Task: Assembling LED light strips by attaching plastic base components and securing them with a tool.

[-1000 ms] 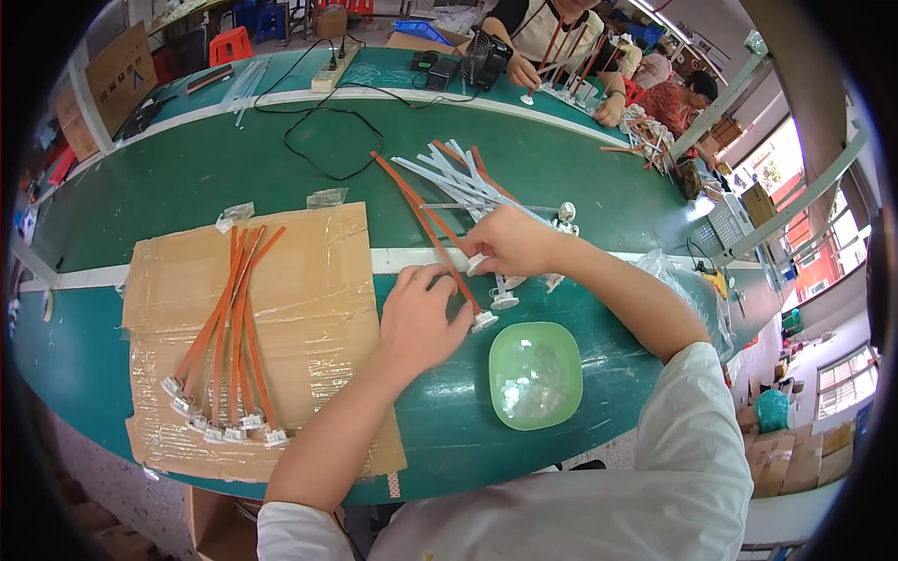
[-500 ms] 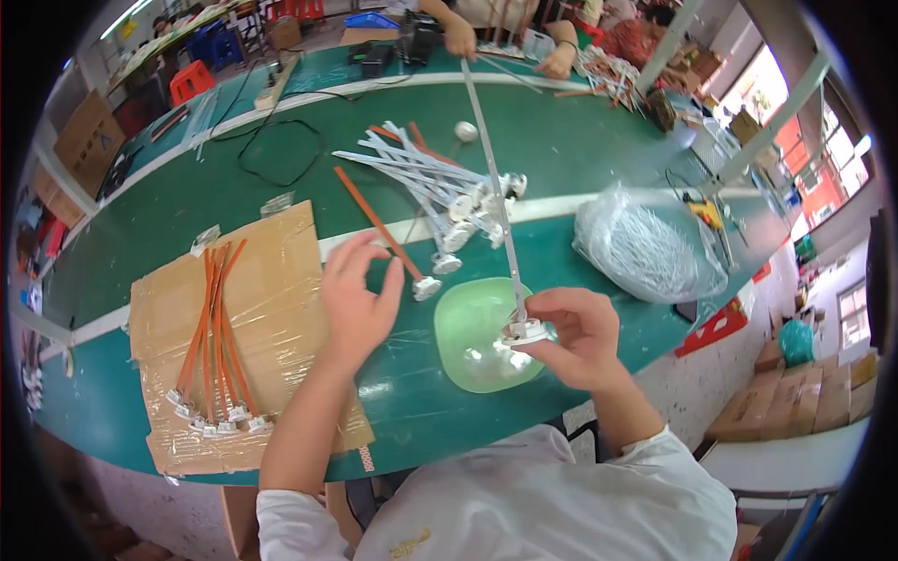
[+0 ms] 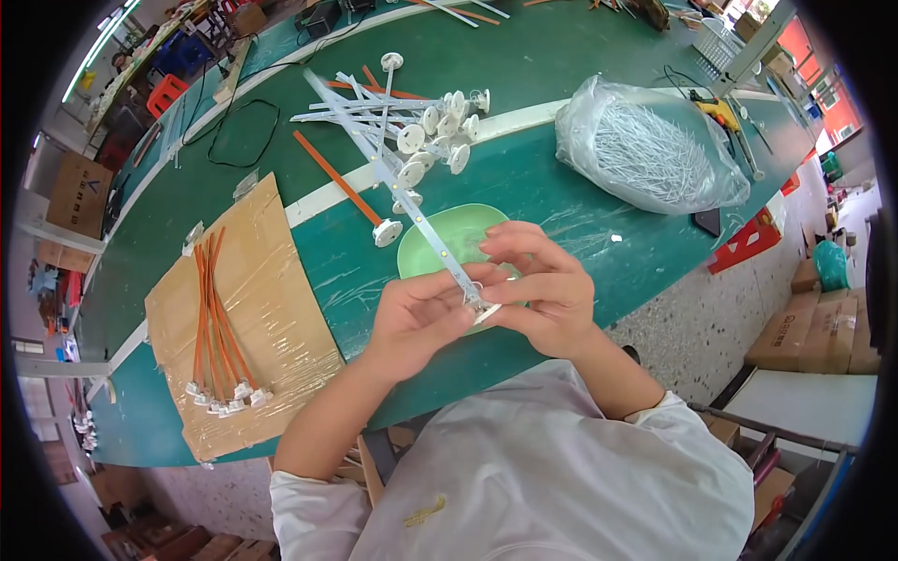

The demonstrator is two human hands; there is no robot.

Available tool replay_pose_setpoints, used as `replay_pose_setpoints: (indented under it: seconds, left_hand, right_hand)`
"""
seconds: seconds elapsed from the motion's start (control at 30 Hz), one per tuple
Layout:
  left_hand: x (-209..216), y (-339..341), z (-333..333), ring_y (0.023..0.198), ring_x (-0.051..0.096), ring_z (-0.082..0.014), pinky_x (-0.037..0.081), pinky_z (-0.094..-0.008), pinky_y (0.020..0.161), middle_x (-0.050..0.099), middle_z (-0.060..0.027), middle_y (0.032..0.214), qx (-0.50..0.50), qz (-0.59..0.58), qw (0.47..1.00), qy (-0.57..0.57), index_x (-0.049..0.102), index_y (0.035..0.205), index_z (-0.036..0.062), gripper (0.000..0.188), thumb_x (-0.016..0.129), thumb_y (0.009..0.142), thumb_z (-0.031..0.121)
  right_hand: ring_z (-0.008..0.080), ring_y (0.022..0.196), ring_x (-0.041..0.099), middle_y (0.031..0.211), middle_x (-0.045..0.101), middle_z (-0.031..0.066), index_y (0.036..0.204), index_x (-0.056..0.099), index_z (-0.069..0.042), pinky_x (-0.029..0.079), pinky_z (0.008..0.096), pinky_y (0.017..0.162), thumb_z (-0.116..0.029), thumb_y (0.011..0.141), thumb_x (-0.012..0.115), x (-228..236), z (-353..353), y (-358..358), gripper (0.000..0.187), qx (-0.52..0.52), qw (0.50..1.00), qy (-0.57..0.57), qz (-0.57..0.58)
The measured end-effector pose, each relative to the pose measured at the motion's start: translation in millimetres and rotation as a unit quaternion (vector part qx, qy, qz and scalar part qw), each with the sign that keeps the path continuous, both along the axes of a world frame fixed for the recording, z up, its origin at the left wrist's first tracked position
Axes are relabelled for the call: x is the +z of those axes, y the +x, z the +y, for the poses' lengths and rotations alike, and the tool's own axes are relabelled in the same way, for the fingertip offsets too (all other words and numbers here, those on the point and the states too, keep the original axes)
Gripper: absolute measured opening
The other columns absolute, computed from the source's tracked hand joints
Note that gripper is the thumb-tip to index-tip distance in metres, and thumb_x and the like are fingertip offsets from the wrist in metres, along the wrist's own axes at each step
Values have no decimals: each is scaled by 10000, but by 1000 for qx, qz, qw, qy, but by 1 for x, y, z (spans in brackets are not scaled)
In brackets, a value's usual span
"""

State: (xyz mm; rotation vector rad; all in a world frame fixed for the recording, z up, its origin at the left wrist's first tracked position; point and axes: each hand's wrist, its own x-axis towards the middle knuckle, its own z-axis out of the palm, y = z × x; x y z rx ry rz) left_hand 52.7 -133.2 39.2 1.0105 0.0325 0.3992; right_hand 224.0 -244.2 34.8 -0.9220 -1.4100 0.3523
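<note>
A pale LED strip (image 3: 426,227) rises from my hands and leans away to the far left, passing over the rim of a light green bowl (image 3: 432,235). At its near end is a white round cap (image 3: 487,314), partly covered by fingers. My left hand (image 3: 418,316) is closed on the cap end, thumb pressed against it. From the other side my right hand (image 3: 547,294) pinches the same cap between thumb and fingers. Beyond the bowl lies a pile of white strips with round caps (image 3: 412,139), and beside it a single orange strip (image 3: 335,176) with a white cap.
At the left a cardboard sheet (image 3: 281,309) bears a bundle of orange strips (image 3: 213,318). A clear plastic bag (image 3: 655,154) full of thin white pieces lies at the right, near a yellow-handled tool (image 3: 718,114) and a dark phone-like object (image 3: 708,222).
My left hand, open and apart before, has moved right and closed on the cap end. The strip has swung from nearly upright to a leftward slant. The view has shifted, and the far person's hands have left it.
</note>
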Motion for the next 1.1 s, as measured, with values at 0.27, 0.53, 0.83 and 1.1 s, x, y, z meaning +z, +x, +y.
replay_pose_setpoints:
  seconds: [0.27,0.53,0.83,1.1]
  left_hand:
    - [-22,-15,15,1042,650,-156,529,-307,920,682,-136,1167,20,13,998,62,593,1280,-84,396,653,889,-56]
    - [-8,-20,15,932,682,-160,559,-284,825,703,-154,1084,77,12,977,197,608,1231,-120,371,699,898,17]
    - [-6,-25,14,946,679,-154,570,-289,831,704,-158,1081,78,14,975,208,628,1207,-114,369,724,884,36]
    - [-12,-32,21,908,673,-135,566,-265,781,705,-162,1085,64,55,958,275,631,1207,-109,388,738,885,78]
  right_hand:
    - [299,880,705,1022,702,155,1004,711,-2,586,334,714,-4,705,808,-4,7,-22,314,-165,972,56,-158]
    - [226,722,721,929,730,129,967,696,3,564,277,564,-23,668,791,-1,8,-31,315,-234,931,115,-256]
    - [202,686,706,925,726,108,943,710,-16,543,254,544,-18,635,815,-4,9,-32,326,-224,930,140,-255]
    - [257,745,736,938,727,147,987,682,12,592,296,593,-12,697,775,-5,5,-33,306,-195,941,111,-253]
